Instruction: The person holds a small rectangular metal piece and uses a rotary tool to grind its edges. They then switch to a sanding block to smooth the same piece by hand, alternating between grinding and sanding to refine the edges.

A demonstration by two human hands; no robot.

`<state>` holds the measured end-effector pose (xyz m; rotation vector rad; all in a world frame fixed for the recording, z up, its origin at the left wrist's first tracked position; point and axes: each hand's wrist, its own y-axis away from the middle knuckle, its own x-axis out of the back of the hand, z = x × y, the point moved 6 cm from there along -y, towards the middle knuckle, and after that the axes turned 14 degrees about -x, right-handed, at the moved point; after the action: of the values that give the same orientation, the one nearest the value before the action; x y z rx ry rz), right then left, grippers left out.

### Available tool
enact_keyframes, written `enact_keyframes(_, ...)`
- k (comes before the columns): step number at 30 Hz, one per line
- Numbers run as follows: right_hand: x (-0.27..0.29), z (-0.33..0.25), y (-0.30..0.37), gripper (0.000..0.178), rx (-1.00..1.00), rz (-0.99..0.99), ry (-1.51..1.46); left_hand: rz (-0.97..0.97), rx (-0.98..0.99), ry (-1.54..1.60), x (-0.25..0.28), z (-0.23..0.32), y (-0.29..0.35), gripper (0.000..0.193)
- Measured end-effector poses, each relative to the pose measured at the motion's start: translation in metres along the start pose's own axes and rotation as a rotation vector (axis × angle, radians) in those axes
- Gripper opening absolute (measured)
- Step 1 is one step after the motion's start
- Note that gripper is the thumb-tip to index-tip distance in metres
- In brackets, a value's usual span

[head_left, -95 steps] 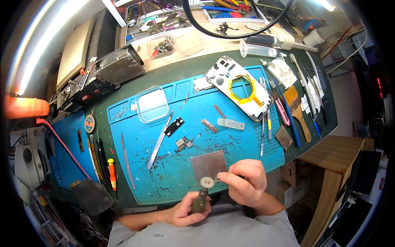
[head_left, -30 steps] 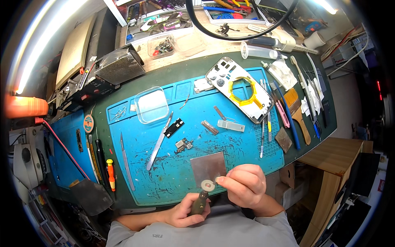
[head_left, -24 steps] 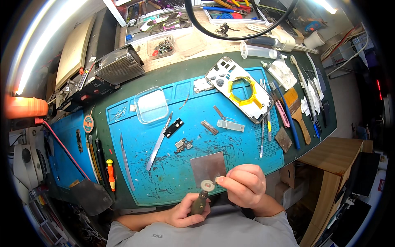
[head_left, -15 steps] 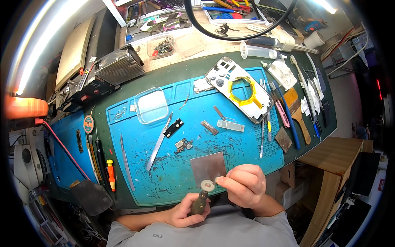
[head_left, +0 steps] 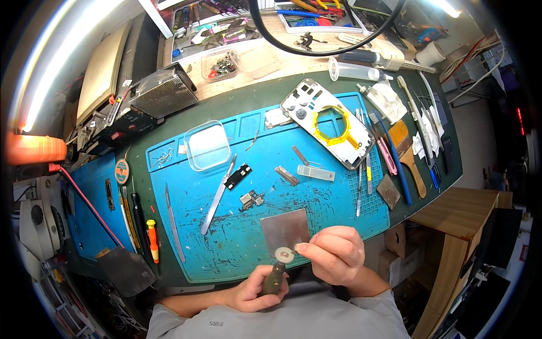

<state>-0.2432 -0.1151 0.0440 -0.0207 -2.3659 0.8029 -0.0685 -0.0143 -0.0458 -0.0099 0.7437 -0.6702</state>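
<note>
My left hand (head_left: 248, 294) is wrapped round the dark green body of a handheld rotary grinder (head_left: 273, 279), which points up and away from me. On its tip sits a pale round disc (head_left: 284, 255). Close to the disc's right edge, my right hand (head_left: 339, 255) pinches with thumb and forefinger; whatever lies between the fingertips is too small to name. Just beyond the disc, a square grey metal plate (head_left: 287, 229) rests at the near edge of the blue work mat (head_left: 226, 257). Farther up the mat are a small metal component (head_left: 251, 199) and a black strip (head_left: 237, 176).
A scalpel handle (head_left: 219, 195) and a clear plastic box (head_left: 208, 146) lie left on the mat. A white phone housing (head_left: 308, 100) with a yellow ring spans its far right. Brushes (head_left: 415, 169) and tweezers fill the right side; an orange-handled screwdriver (head_left: 152, 240) lies left.
</note>
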Motion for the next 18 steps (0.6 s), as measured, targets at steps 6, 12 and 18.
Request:
enact_keyframes(6,0.0016,-0.0009,-0.0002,0.043,0.001,0.007,0.003,-0.008,-0.002,-0.013,-0.0008,0.0008,-0.0010,0.056)
enact_keyframes(12,-0.0003,0.0002,-0.0004,0.043,0.001,0.006,0.003,-0.004,-0.001,-0.016,0.0003,0.0003,-0.0008,0.056)
enact_keyframes(18,0.0006,-0.0001,-0.0004,0.042,0.000,0.007,0.001,-0.004,-0.010,-0.015,-0.0002,0.0011,-0.0027,0.055)
